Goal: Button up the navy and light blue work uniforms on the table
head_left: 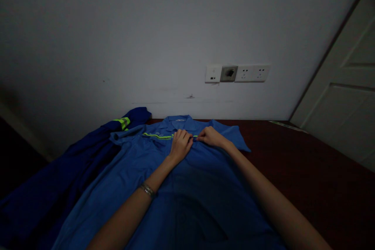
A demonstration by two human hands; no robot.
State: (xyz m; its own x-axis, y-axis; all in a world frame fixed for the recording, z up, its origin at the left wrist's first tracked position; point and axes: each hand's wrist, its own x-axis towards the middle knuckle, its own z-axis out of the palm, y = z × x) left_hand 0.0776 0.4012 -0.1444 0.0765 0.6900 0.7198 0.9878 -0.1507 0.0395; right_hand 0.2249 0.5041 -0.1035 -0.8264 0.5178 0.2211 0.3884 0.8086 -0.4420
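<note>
A blue short-sleeved work shirt (140,172) lies spread out front side up, its collar toward the wall. A yellow-green reflective stripe crosses its chest. Near the front opening, my left hand (181,144) rests on the stripe with its fingers bent and gripping the cloth. Just to the right, my right hand (212,136) pinches the shirt at the same stripe, fingertips close to those of the left. Whatever small part lies between the fingertips is hidden. A metal bracelet (147,190) circles my left wrist.
A darker blue garment (79,160) with a reflective band lies at the left, partly under the shirt. The dark red-brown tabletop (281,164) meets a white wall with socket plates (252,73). A pale panelled door (345,74) stands at the right. A thin strip (288,126) lies near the back edge.
</note>
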